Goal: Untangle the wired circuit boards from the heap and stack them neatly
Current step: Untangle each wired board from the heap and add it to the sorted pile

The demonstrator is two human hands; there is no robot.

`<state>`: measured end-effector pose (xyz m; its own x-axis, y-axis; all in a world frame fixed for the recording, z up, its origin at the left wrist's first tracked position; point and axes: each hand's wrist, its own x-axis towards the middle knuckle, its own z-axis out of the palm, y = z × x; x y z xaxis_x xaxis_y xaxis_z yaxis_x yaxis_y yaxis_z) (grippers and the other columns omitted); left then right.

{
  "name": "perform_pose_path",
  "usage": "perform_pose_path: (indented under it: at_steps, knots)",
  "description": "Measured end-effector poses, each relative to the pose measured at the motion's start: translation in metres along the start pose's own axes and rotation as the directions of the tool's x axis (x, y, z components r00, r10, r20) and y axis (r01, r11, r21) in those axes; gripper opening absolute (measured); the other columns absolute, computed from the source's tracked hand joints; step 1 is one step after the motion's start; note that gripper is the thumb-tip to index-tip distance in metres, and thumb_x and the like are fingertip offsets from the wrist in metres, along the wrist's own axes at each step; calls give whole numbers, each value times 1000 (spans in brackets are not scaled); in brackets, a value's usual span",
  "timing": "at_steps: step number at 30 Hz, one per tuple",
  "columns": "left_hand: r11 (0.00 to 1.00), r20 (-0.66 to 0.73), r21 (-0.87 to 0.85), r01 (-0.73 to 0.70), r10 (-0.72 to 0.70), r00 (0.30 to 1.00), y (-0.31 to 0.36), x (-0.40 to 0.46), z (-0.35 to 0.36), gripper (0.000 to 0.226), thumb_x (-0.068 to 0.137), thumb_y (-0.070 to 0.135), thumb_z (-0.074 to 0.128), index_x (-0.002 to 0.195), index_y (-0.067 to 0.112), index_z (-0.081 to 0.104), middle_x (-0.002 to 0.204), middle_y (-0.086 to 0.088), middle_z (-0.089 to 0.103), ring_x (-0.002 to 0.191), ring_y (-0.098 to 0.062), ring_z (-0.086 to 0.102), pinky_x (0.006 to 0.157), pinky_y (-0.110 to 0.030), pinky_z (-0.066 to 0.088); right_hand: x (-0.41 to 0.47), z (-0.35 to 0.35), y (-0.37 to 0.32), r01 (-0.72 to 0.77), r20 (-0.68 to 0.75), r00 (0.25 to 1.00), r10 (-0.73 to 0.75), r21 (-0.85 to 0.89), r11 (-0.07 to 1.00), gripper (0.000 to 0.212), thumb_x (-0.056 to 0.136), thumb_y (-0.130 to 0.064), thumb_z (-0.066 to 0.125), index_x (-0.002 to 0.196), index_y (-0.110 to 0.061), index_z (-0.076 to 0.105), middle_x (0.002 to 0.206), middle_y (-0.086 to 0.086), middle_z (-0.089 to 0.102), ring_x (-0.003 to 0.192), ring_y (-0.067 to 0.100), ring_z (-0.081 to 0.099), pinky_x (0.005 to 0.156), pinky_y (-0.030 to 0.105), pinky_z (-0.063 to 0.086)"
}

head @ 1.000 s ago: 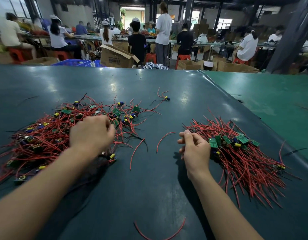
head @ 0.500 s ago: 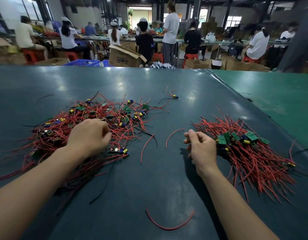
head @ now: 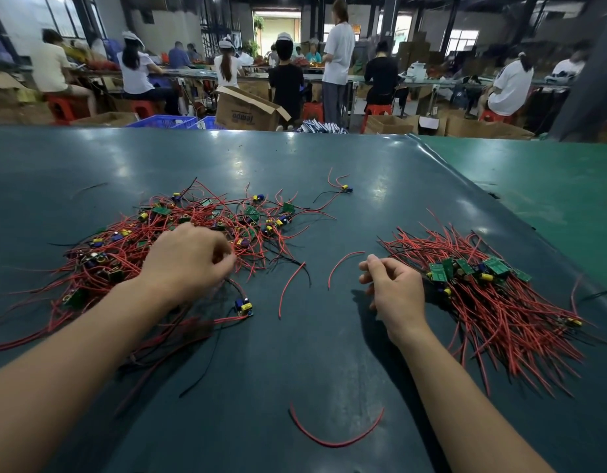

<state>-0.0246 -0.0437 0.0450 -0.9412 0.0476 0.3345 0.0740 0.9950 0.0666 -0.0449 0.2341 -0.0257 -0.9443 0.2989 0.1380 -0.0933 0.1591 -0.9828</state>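
Note:
A tangled heap (head: pixel 179 230) of small green circuit boards with red and black wires covers the left of the dark green table (head: pixel 312 353). My left hand (head: pixel 189 257) lies on the heap's near edge, fingers curled round wires. These wires run down to one board (head: pixel 244 307) with yellow and blue parts, lying just outside the heap. On the right sits a stack of boards (head: pixel 466 268) with their red wires combed toward the near right. My right hand (head: pixel 394 288) rests beside the stack's left end, fingers loosely curled, holding nothing that I can see.
Loose red wire pieces lie between my hands (head: pixel 343 264), (head: pixel 290 288) and near the front (head: pixel 333 435). A single board (head: pixel 344 188) sits apart at the back. A lighter green table (head: pixel 551 186) adjoins on the right. Seated workers, cartons and stools fill the hall beyond.
My left hand has shifted a little to the right along the heap's edge, and the board on its wires has come clear of the tangle. My right hand has stayed beside the stack.

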Motion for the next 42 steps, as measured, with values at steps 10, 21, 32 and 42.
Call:
perform_pose_path:
  at_steps: [10, 21, 32, 42]
  knots:
    - [966, -733, 12, -260, 185, 654, 74, 10, -11, 20, 97, 17, 57, 104, 4, 71, 96, -13, 72, 81, -33, 61, 73, -43, 49, -5, -2, -10, -57, 145, 989, 38, 133, 989, 30, 98, -29, 58, 77, -13, 73, 67, 1, 67, 49, 10, 54, 41, 22, 38]
    - [629, -591, -651, -425, -69, 804, 129, -24, 83, 33, 76, -6, 70, 108, -1, 64, 100, 1, 63, 85, -9, 61, 83, -17, 51, -12, 3, -19, -461, 589, 784, 197, 339, 820, 18, 84, -35, 66, 89, -22, 76, 95, 3, 72, 62, 10, 62, 45, 19, 36]
    - [250, -124, -965, -74, -191, 974, 125, -10, 83, 10, 79, 14, 80, 83, 19, 72, 85, -3, 73, 71, -19, 71, 67, -28, 57, -15, 8, -17, 12, 223, 973, -60, 209, 978, 11, 87, -8, 71, 83, -16, 77, 71, 0, 72, 58, 15, 64, 45, 18, 45]
    - [-376, 215, -922, 97, -288, 933, 113, -3, 77, 9, 97, 18, 56, 100, 10, 54, 92, -9, 75, 71, -23, 73, 61, -24, 56, -12, 8, -22, -160, 132, 985, 114, 427, 890, 10, 91, -14, 67, 83, -11, 73, 84, 2, 76, 62, 17, 71, 40, 19, 44]
